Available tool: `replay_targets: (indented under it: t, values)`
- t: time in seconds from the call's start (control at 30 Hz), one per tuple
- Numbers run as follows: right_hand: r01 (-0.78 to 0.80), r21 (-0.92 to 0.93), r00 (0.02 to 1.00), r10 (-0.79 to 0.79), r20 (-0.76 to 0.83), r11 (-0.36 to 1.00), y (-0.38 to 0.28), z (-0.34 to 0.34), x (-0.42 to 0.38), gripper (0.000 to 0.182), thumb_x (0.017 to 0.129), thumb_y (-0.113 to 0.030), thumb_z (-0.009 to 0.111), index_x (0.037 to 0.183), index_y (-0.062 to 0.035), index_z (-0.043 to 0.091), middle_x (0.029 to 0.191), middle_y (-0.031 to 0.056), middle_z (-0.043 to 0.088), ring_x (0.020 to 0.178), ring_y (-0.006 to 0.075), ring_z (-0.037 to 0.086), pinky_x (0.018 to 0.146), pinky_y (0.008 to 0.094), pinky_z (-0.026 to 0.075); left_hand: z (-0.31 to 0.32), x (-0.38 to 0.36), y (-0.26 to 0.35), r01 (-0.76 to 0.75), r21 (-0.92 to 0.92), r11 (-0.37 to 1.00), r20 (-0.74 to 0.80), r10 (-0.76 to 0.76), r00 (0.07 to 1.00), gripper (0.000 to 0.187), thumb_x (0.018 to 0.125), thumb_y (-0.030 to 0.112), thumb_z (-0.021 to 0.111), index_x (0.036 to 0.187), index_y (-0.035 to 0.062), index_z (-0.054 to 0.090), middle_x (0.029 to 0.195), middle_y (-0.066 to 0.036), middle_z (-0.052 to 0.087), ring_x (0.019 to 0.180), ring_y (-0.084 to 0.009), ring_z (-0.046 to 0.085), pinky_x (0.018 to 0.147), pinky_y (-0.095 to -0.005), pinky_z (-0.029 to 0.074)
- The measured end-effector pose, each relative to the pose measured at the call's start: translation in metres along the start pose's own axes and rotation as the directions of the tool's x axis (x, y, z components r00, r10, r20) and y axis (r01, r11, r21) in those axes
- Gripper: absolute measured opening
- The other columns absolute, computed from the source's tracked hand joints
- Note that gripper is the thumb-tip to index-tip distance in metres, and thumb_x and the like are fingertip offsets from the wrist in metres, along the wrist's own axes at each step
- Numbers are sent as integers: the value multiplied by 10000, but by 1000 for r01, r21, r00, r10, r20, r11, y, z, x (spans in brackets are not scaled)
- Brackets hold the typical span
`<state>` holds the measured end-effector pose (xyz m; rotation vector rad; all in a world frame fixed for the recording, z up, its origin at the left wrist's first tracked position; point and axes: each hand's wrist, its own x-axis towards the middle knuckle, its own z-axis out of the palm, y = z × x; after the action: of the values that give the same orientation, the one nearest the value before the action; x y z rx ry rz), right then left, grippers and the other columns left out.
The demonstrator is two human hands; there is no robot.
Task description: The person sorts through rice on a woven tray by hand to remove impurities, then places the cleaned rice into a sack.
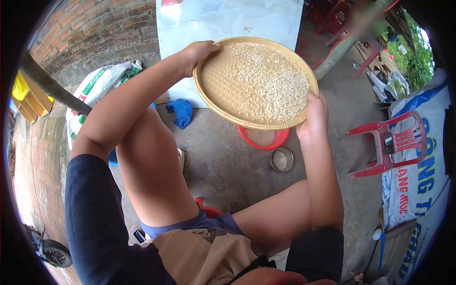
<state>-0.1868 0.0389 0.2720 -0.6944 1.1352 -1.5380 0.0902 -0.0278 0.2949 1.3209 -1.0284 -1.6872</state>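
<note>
Round woven tray (pixel 213 84) up in both hands, grains (pixel 282 90) bunched toward the right
Left hand (pixel 201 52) is clamped on the far-left rim, right hand (pixel 315 116) on the near-right, tray held above the floor (pixel 223 166) with a red basin (pixel 284 137) peeking past its near edge; I'd keep both grips even and moves small, cuz grains could slide over the right rim if it dips

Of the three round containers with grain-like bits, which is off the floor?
The woven tray, gripped at its rim by the left hand and right hand. The red basin and small bowl both sit on the floor.
</note>
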Motion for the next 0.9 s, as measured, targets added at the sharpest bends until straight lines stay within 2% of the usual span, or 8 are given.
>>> replay_targets:
  t: [0.13, 0.27, 0.4, 0.57, 0.63, 0.7, 0.8, 0.9]
  values:
    - [-499, -77, 809, 496, 315, 863, -29, 2, 29, 316, 901, -103, 405, 1191, 13, 447, 1089, 181, 559, 987, 276, 566, 877, 436, 457, 12, -39, -18, -164, 94, 982, -292, 185, 939, 325, 928, 184, 354, 1175, -22, 399, 1078, -190, 521, 920, -264, 599, 795, -383, 536]
    - [91, -32, 987, -86, 134, 995, 38, 47, -6, 331, 908, -141, 395, 1192, 20, 446, 1110, 192, 555, 1017, 302, 564, 864, 452, 466, -58, -52, 6, 45, -63, 997, -83, -50, 995, 299, 916, 151, 393, 1175, 4, 421, 1023, -133, 529, 926, -202, 570, 830, -334, 495]
    - [-360, -105, 885, 375, 278, 927, 33, 44, 18, 303, 896, -97, 409, 1167, 28, 460, 1079, 177, 563, 981, 285, 577, 840, 424, 479, -29, -81, -14, -113, 112, 987, -403, 149, 903, 303, 917, 167, 398, 1173, 7, 423, 1011, -126, 530, 923, -217, 572, 829, -344, 496]
    - [-95, 20, 963, 87, 255, 995, 44, 68, -25, 281, 886, -68, 406, 1141, 36, 464, 1093, 166, 551, 960, 268, 583, 819, 403, 488, -95, -83, 5, -30, -47, 998, -108, 25, 994, 306, 921, 155, 370, 1195, 24, 408, 1031, -166, 552, 857, -255, 625, 757, -432, 546]
    - [-40, -49, 978, 49, 201, 998, 46, 66, -16, 262, 894, -83, 399, 1121, 29, 466, 1099, 167, 546, 953, 268, 586, 812, 406, 493, -88, -81, -6, -83, 8, 996, -230, 83, 970, 299, 917, 145, 380, 1188, 22, 414, 1025, -152, 553, 867, -244, 617, 772, -398, 538]
    - [-274, -175, 873, 321, 366, 946, 24, 58, 3, 276, 914, -124, 396, 1143, 27, 424, 1062, 180, 549, 942, 279, 587, 808, 419, 496, -59, -80, -22, -182, 149, 972, -383, 226, 896, 322, 908, 128, 401, 1209, 12, 415, 1041, -134, 543, 878, -214, 596, 790, -325, 516]
    - [-299, -188, 894, 344, 289, 936, 12, 68, -26, 277, 918, -133, 379, 1140, 24, 431, 1044, 180, 562, 938, 290, 594, 804, 424, 501, -72, -79, -21, -119, 101, 988, -323, 146, 935, 328, 913, 133, 387, 1212, -4, 408, 1059, -154, 546, 886, -238, 611, 781, -360, 531]
    - [23, -116, 989, -6, 146, 993, 15, 84, -64, 277, 919, -131, 368, 1141, 19, 438, 1061, 171, 562, 964, 277, 586, 814, 427, 496, -93, -89, -4, -47, 13, 999, -157, 48, 986, 318, 919, 147, 383, 1204, 12, 420, 1038, -159, 554, 875, -229, 619, 762, -366, 539]
